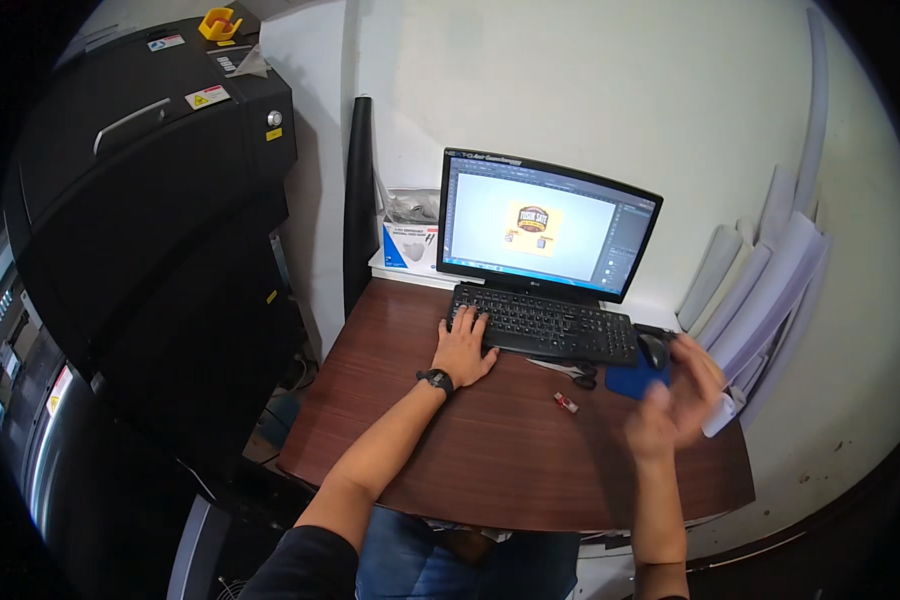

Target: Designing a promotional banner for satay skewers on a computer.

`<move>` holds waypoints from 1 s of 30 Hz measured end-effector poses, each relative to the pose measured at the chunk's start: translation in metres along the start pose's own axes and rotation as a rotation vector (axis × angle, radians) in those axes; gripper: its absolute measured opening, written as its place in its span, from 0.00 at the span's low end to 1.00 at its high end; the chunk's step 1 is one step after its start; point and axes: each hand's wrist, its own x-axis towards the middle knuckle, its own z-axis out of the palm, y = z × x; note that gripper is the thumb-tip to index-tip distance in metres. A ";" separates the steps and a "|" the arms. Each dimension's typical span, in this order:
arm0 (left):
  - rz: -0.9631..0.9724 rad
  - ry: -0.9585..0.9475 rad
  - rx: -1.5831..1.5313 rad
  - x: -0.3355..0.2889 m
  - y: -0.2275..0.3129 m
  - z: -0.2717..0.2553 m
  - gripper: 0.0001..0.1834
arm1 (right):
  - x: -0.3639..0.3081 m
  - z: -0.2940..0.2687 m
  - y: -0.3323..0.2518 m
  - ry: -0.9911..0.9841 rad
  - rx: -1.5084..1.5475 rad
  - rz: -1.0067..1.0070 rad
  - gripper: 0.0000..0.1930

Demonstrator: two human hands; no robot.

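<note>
My left hand (461,354) lies at the left end of the black keyboard (555,328), fingers spread over the keys and thumb on the desk edge of it. A dark watch (436,380) sits on that wrist. Raised over the desk's right side, my right hand (678,400) is blurred by motion; its thumb stands apart from the fingers and nothing shows in it. Just beyond it the black mouse (652,351) rests on a blue mouse pad (625,382). Behind the keyboard, a monitor (550,222) displays a design window with a yellow and brown label graphic.
Scissors (582,376) and a small red-and-white object (566,402) lie on the brown desk (450,440). A box (410,243) stands left of the monitor. Rolls of sheet material (770,290) lean against the right wall. A large black machine (160,240) fills the left.
</note>
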 end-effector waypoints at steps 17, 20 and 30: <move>0.111 0.106 -0.039 -0.001 -0.001 0.002 0.36 | 0.090 -0.032 -0.166 -0.291 1.107 -0.252 0.05; 0.110 0.128 -0.046 -0.001 0.002 0.000 0.36 | 0.019 -0.095 -0.180 -0.352 0.490 0.216 0.06; 0.082 0.071 0.006 0.001 0.002 -0.003 0.36 | -0.065 -0.011 0.193 -0.226 -0.430 0.398 0.07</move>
